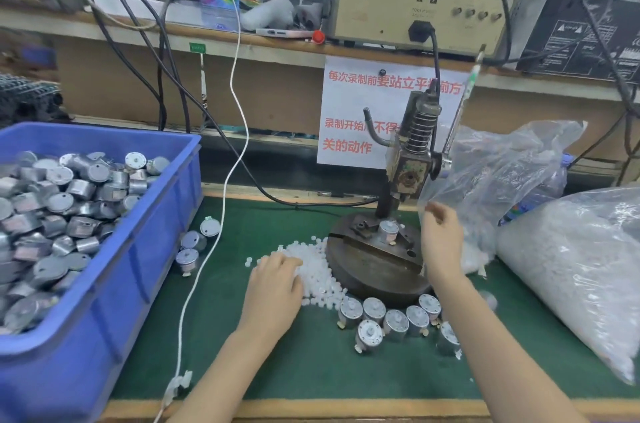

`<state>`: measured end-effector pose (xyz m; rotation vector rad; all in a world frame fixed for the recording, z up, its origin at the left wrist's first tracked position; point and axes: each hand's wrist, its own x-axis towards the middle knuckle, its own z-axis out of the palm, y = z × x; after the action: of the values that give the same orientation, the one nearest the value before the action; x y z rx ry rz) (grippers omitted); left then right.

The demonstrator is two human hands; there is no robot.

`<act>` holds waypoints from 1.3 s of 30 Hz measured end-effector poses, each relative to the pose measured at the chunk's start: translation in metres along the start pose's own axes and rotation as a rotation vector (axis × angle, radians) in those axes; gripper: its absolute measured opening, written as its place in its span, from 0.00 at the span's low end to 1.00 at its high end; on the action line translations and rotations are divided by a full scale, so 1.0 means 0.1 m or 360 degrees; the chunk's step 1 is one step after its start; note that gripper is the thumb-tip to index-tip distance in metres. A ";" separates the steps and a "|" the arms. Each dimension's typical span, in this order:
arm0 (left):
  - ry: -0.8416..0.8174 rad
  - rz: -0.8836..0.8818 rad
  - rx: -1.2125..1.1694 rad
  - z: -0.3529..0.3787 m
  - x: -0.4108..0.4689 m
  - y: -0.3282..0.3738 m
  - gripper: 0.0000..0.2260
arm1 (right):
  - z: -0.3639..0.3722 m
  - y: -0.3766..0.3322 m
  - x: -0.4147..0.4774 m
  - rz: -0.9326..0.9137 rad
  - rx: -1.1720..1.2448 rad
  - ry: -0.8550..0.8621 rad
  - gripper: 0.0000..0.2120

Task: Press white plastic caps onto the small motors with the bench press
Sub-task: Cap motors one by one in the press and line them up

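white caps (317,275) lie heaped on the green mat (277,370), just left of the bench press (412,159). one motor (388,230) sits on its base. left hand (277,284) rests on the heap, fingers relaxed. right hand (441,239) hovers beside the press, fingers curled; whether it holds anything is unclear. the far sign (356,110) begins "每次录制前要站立".

1 view only: a wide-angle camera worn on the person's head, facing forward and down across the green mat (294,363) toward the bench press (412,159), which stands right of centre. The range is close. The left hand (277,280) and right hand (441,239) enter from the bottom edge, the blue bin (104,336) fills the left side, and the shelf (277,51) crosses the top.
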<state>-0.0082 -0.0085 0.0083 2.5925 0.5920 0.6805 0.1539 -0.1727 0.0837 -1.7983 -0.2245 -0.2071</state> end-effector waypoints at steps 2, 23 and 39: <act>-0.0009 -0.0012 0.0067 -0.02 -0.08 -0.13 0.13 | 0.08 0.15 -0.10 0.0034 -0.0255 -0.0213 0.18; 0.0082 0.0067 -0.0187 0.00 -0.20 -0.26 0.05 | 0.17 0.06 -0.44 -0.0591 -0.1162 -0.0409 0.14; 0.0063 -0.0037 -0.0313 -0.02 -0.19 -0.30 0.01 | 0.04 0.29 -1.34 -0.1153 -0.1217 -0.0808 0.19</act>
<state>-0.0330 0.0076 -0.0113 2.3918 0.5379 0.7445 0.0326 -0.1808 0.0206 -2.4344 -1.3091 -0.3759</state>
